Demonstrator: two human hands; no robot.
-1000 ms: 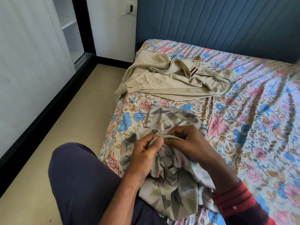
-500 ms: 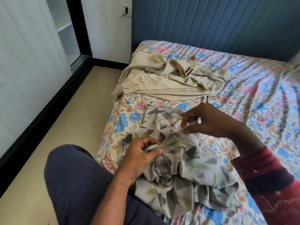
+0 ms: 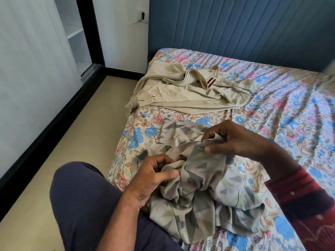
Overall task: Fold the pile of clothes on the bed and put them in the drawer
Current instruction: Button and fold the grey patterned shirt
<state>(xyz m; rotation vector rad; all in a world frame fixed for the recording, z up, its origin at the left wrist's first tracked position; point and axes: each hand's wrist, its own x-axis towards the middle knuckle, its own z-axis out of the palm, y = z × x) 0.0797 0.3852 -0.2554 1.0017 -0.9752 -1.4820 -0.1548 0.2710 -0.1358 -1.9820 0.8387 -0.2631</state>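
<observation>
Since a moment ago I'm drawing my right hand [image 3: 237, 140] back in, pinching the patterned shirt's [image 3: 195, 201] edge; my left hand [image 3: 154, 178] is gripping its button strip; it's lying bunched, the beige shirt [image 3: 181, 91] unfolded on the bed [image 3: 282, 113]; nothing's reaching the drawer.

Right hand [image 3: 235, 140] left the left hand [image 3: 154, 176], moved up and right across the patterned shirt [image 3: 199, 200], then pinched a fabric edge there. Left hand shifted its grip to the button placket. Shirt spread wider over the bed [image 3: 272, 105]; two buttons became visible.
</observation>
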